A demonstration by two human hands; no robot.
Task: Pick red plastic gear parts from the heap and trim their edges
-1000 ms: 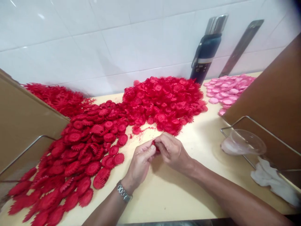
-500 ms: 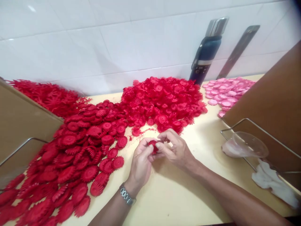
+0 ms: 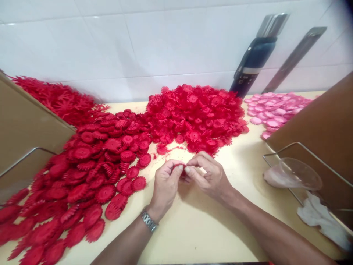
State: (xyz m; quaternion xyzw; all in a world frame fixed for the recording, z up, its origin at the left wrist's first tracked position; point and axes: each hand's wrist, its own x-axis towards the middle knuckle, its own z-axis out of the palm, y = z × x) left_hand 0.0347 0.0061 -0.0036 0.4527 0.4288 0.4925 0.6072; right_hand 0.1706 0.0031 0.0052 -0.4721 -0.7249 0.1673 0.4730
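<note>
Between my two hands, over the table's middle, is a small red fringed flower piece (image 3: 182,167), mostly covered by my thumbs. My left hand (image 3: 166,186) pinches it from the left between thumb and fingers. From the other side, my right hand (image 3: 209,176) closes thumb and fingertips on its right edge. Just beyond the fingers lies a heap of bright red fringed flower pieces (image 3: 193,117). To the left spreads a large pile of darker red, thicker toothed discs (image 3: 82,176).
Red star-like cut pieces (image 3: 63,99) are heaped at the back left. Pink discs (image 3: 275,110) lie at the back right, by a dark blue flask (image 3: 252,62) and a metal strip (image 3: 295,59). Brown panels with wire frames flank the table; a plastic cup (image 3: 292,175) and white tissue (image 3: 321,217) are right.
The view has shifted slightly. My thumbs now cover more of the red flower piece, which shows less of its face. Both hands keep their grip on it.
</note>
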